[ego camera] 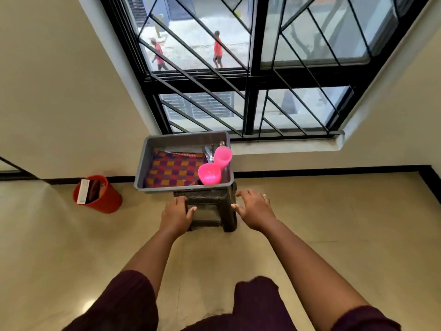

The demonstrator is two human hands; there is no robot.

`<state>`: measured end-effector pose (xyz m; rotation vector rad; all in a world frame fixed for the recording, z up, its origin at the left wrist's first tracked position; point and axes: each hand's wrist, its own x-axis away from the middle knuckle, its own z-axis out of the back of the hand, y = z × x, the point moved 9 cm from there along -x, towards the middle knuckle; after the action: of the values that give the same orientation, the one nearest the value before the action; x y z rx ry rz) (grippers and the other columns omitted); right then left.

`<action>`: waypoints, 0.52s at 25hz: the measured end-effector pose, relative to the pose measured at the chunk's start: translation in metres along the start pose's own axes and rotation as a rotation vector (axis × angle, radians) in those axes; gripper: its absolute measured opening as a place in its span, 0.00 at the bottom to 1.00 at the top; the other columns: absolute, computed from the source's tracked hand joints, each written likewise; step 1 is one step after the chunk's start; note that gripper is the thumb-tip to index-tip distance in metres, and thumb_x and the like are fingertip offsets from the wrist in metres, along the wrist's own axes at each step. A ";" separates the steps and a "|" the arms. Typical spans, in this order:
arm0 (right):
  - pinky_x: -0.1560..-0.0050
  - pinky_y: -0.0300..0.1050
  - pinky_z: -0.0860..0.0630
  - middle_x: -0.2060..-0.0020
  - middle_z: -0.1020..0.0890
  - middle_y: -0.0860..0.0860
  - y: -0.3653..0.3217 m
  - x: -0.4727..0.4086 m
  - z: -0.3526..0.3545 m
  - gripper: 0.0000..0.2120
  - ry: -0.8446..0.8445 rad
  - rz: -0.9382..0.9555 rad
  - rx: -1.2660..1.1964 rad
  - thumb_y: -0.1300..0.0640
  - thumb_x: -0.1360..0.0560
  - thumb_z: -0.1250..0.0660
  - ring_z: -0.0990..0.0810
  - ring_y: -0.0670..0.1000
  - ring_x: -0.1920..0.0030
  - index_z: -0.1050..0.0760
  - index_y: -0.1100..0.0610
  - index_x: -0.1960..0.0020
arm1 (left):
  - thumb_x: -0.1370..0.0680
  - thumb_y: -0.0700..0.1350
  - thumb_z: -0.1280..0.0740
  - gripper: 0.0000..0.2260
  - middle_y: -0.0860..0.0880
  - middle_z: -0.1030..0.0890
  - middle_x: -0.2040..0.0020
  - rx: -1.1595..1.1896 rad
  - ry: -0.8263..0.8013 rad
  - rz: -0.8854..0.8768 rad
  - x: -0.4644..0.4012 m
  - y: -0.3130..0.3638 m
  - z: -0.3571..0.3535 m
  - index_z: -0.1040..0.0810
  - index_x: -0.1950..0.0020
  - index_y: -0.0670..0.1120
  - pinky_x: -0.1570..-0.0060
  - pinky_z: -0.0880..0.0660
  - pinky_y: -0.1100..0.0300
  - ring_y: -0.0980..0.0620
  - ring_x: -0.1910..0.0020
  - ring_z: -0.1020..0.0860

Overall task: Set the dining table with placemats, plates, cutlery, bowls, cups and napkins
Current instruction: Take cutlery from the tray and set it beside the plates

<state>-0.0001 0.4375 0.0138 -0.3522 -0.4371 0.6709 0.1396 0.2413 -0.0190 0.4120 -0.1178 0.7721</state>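
Gray tub (143,163) sitting on a dark stool (210,206), at 12 o'clock from both hands. Inside: a checked cloth mat (174,173) lying flat, a pink bowl (209,174) at the 3 o'clock side, a pink cup (223,156) just behind it, shiny cutlery (210,151) poking up beside the cup.

Left hand (176,217) near the stool's top, fingers loosely bent, thumb out; touching or not, cannot tell. Right hand (254,207) beside the stool, fingers spread, holding nothing.

Probably light plastic, stiff, a bit slippery. Cup and bowl may slide or tip. Best to grab the tub's rim at 9 and 3 o'clock and lift level.
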 end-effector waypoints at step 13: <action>0.49 0.46 0.26 0.46 0.21 0.53 -0.019 -0.198 0.004 0.10 -0.179 -0.006 -0.106 0.55 0.24 0.32 0.23 0.52 0.49 0.25 0.54 0.44 | 0.19 0.52 0.38 0.12 0.46 0.23 0.46 0.572 -0.251 0.288 -0.124 -0.010 -0.003 0.27 0.41 0.46 0.57 0.26 0.56 0.48 0.50 0.24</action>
<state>-0.1304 0.2933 -0.0277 -0.3924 -0.6458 0.6773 0.0579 0.1554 -0.0556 1.0524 -0.1939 1.0351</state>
